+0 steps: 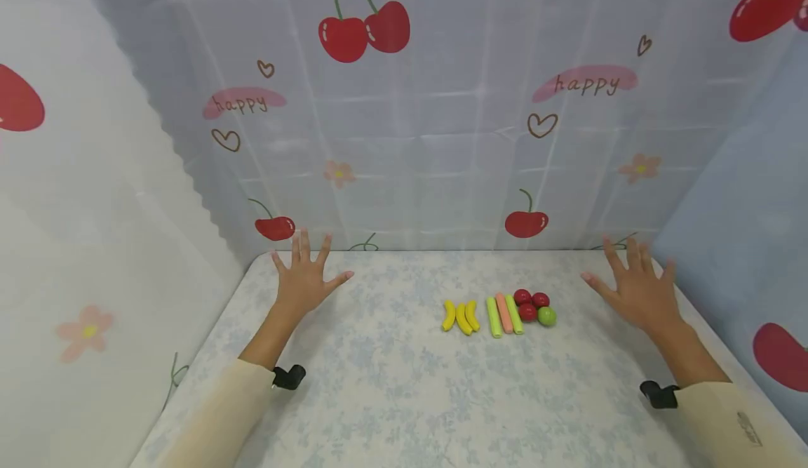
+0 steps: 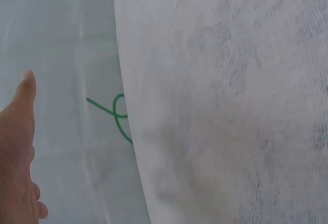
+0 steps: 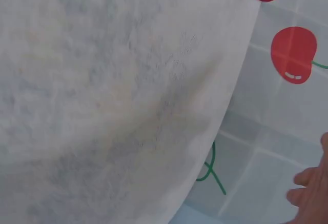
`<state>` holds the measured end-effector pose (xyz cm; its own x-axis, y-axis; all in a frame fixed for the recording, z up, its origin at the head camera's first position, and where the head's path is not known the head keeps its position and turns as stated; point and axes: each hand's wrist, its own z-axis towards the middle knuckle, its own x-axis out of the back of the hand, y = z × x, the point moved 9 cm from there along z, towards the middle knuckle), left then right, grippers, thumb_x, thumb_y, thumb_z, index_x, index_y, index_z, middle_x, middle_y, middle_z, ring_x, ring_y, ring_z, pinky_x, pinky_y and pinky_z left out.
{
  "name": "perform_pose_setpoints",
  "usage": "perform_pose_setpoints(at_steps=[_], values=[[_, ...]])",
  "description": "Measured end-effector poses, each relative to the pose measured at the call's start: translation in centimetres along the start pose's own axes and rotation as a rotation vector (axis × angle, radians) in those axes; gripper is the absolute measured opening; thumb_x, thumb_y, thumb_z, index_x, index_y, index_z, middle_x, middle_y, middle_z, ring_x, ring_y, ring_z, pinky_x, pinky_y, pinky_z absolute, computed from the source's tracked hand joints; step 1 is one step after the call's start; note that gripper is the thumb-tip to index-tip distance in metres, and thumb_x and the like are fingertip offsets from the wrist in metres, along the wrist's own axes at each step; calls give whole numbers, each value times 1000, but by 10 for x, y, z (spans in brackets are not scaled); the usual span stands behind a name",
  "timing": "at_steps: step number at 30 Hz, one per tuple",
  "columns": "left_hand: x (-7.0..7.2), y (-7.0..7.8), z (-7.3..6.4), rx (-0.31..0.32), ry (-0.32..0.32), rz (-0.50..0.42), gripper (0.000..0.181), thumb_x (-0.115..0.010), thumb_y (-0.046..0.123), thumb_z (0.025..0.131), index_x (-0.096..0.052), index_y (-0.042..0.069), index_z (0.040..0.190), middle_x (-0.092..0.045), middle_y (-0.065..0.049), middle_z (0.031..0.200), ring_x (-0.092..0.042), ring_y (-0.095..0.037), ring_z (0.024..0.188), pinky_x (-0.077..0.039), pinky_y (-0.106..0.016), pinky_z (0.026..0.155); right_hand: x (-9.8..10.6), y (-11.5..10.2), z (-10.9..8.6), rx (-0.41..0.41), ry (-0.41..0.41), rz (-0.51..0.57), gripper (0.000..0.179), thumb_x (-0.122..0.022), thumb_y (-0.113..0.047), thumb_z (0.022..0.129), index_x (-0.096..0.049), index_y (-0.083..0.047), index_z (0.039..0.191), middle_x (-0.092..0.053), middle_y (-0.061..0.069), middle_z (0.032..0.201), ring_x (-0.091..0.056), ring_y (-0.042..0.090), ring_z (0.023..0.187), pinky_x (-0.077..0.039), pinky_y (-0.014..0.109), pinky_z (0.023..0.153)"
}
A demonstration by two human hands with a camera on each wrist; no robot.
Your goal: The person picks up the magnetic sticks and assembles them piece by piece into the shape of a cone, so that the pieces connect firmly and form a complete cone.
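Observation:
My left hand (image 1: 301, 282) is held over the far left part of the table with its fingers spread and nothing in it. Over the far right part, my right hand (image 1: 640, 292) is likewise spread and holds nothing. Between the hands, right of the middle, lie several small toy foods. Three yellow bananas (image 1: 463, 318) are leftmost. Beside them come two light green sticks (image 1: 494, 317) with an orange-pink stick (image 1: 503, 313) between. Three dark red balls like small fruits (image 1: 527, 312) and a green one (image 1: 547, 316) sit at the right, nearest my right hand.
The table (image 1: 391, 398) has a pale cloth with a blue-grey pattern. A curtain (image 1: 429, 117) printed with cherries, hearts and flowers hangs along its back edge, and similar sheets (image 1: 88, 229) flank both sides. A black strap piece (image 1: 289, 377) shows at my left cuff.

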<state>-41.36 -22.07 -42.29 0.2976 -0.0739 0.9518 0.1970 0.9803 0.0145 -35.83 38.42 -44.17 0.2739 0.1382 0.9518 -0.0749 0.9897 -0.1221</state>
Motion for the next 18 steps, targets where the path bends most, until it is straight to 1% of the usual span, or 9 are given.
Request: perform_pose_setpoints(at_steps=[3,5,7,10,14,16,18], values=[[-4,16,-4,-34,5,-19,98,-52,76,90,-18,21,164,-7,-29,166,-11,-46,152,-8,-79,110,-9,-6,-7,-6,-60,66,95,-42,-67,100,4,-14,164,-6,39,160,-13,60,144,-3,84,103],[-6,29,-7,-53,-1,-44,97,-52,75,91,-18,21,164,-8,-28,166,-15,-45,152,-12,-77,112,-13,-10,-13,-18,-109,106,96,-42,-67,101,3,-10,163,-9,40,159,-18,61,141,-7,84,103],[-9,43,-9,-75,-13,-75,95,-52,74,92,-19,21,164,-8,-27,166,-18,-44,151,-13,-75,113,-18,-16,-18,-24,-157,142,98,-43,-67,100,3,-6,162,-12,41,157,-22,62,139,-10,83,103],[-12,68,-13,-111,-35,-109,92,-51,73,93,-23,20,164,-11,-26,166,-24,-44,150,-17,-74,113,-25,-27,-26,-11,-234,196,99,-44,-65,101,1,-1,161,-16,42,156,-25,64,137,-18,81,104],[-18,100,-23,-160,-72,-127,90,-49,74,94,-26,20,163,-19,-25,165,-30,-43,148,-25,-69,114,-32,-44,-35,32,-302,229,97,-51,-61,100,-11,5,160,-24,42,153,-32,63,134,-32,77,100],[-22,117,-28,-187,-93,-129,89,-46,75,94,-28,21,162,-23,-25,164,-34,-42,146,-30,-66,113,-32,-52,-39,47,-307,231,95,-56,-59,99,-20,7,157,-30,42,151,-36,62,133,-36,76,98],[-25,134,-33,-209,-103,-121,87,-45,76,94,-33,21,161,-29,-23,162,-40,-40,143,-35,-63,111,-30,-60,-42,62,-291,232,91,-60,-56,98,-30,9,154,-38,41,147,-43,60,130,-42,73,95]])
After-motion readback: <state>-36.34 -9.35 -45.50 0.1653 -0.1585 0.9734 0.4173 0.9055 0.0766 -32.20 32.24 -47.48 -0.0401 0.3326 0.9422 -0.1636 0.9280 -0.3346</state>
